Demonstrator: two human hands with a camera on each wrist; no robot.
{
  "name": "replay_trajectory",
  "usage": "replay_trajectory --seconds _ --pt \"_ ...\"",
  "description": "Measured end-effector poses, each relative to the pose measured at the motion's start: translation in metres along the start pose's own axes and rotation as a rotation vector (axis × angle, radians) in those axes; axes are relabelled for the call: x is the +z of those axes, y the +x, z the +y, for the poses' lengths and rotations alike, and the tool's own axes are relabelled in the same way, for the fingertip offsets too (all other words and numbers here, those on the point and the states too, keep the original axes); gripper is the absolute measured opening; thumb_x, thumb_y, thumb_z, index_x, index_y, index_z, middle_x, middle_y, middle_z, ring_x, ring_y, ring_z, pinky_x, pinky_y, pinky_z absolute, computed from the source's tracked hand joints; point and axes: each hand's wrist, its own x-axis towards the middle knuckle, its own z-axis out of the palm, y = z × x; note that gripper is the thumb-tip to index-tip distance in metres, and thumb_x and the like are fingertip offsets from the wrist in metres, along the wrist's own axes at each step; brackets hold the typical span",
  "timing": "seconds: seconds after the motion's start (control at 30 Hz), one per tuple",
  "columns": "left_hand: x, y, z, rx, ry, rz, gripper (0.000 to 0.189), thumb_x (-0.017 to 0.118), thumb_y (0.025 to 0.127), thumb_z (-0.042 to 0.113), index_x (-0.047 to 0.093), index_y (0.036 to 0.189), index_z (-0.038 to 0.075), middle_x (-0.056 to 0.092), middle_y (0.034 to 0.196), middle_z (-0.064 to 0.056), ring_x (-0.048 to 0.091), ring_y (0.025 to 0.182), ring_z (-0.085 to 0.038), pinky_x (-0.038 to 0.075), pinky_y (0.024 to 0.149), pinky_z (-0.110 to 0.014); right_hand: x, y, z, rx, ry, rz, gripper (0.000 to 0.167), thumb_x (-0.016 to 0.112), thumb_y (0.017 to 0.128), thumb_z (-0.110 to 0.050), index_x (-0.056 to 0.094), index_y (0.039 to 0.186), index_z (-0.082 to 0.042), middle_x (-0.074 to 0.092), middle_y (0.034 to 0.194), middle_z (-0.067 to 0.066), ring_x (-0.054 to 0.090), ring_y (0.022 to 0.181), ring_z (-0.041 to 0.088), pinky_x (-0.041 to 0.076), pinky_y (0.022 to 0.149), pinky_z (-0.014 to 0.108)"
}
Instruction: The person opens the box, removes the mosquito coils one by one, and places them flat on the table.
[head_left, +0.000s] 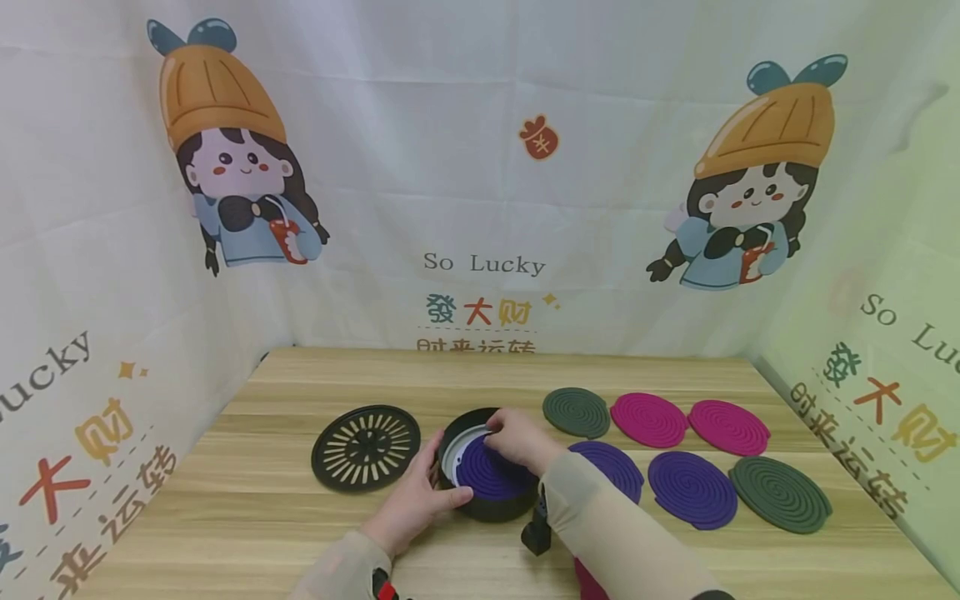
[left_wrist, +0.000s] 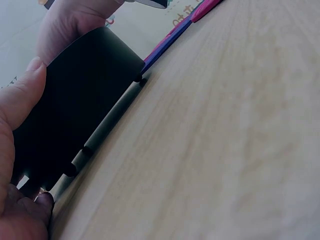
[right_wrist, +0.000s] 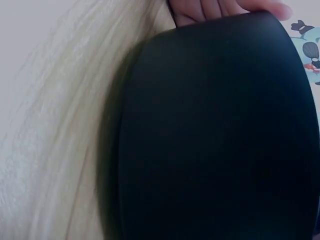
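A round black mosquito coil holder [head_left: 497, 508] with a pale inner dish stands on the table. Inside its rim lies a purple mosquito coil [head_left: 491, 477], tilted slightly and covering most of the dish. My left hand [head_left: 415, 502] grips the holder's left side, thumb at the near rim and fingers around the wall; the left wrist view shows this thumb against the black wall [left_wrist: 85, 95]. From the right, my right hand [head_left: 525, 437] reaches over the holder and pinches the coil's far edge; its fingertips are partly hidden. The holder's wall [right_wrist: 215, 130] fills the right wrist view.
A slotted black lid [head_left: 367, 446] lies left of the holder. To the right are flat coils: green [head_left: 576, 412], pink [head_left: 648, 419], purple [head_left: 692, 490] and several more. A pink piece [head_left: 590, 582] shows partly beneath my right forearm. A printed curtain [head_left: 480, 183] hangs behind the table.
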Motion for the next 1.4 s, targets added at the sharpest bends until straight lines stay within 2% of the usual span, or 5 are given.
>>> replay_trajectory --seconds 0.4,0.67,0.97,1.17,1.4 --pt "0.000 0.002 -0.002 0.008 -0.001 0.004 0.103 0.080 0.079 0.015 0.010 0.154 0.005 0.007 0.158 -0.023 0.014 0.142 -0.042 0.015 0.116 -0.051 0.000 0.001 -0.002 -0.025 -0.121 0.003 0.024 0.062 0.086 -0.006 0.064 0.109 0.002 0.065 0.109 0.016 0.060 0.103 0.031 0.049 0.091 0.047" --pt "0.000 0.000 0.000 0.000 -0.017 -0.002 0.103 0.079 0.079 0.014 0.009 0.154 0.005 0.006 0.158 -0.021 0.013 0.143 -0.041 0.015 0.116 -0.050 -0.001 0.003 0.000 -0.029 -0.067 0.020 0.023 0.061 0.087 -0.004 0.065 0.108 0.002 0.065 0.110 0.016 0.060 0.102 0.030 0.050 0.089 0.046" --pt "0.000 -0.001 0.001 0.005 -0.009 -0.003 0.105 0.080 0.079 0.016 0.009 0.154 0.005 0.005 0.158 -0.021 0.013 0.142 -0.042 0.015 0.115 -0.051 -0.018 0.001 -0.006 -0.050 -0.028 0.077 0.024 0.066 0.083 -0.002 0.067 0.107 0.002 0.068 0.105 0.013 0.062 0.099 0.028 0.052 0.086 0.043" --pt "0.000 -0.001 0.001 -0.005 0.010 -0.004 0.106 0.080 0.079 0.019 0.008 0.155 0.006 0.003 0.158 -0.022 0.013 0.142 -0.044 0.016 0.115 -0.053 -0.022 0.001 -0.001 -0.005 0.081 0.094 0.023 0.068 0.081 -0.001 0.067 0.104 0.002 0.067 0.101 0.012 0.062 0.093 0.025 0.053 0.081 0.040" --pt "0.000 -0.002 0.002 0.004 0.021 -0.003 0.106 0.081 0.079 0.018 0.007 0.154 0.005 0.004 0.158 -0.024 0.013 0.141 -0.047 0.016 0.114 -0.055 -0.025 0.002 0.000 0.043 0.038 0.081 0.013 0.069 0.078 -0.003 0.072 0.090 0.001 0.069 0.088 0.007 0.060 0.079 0.018 0.054 0.072 0.034"
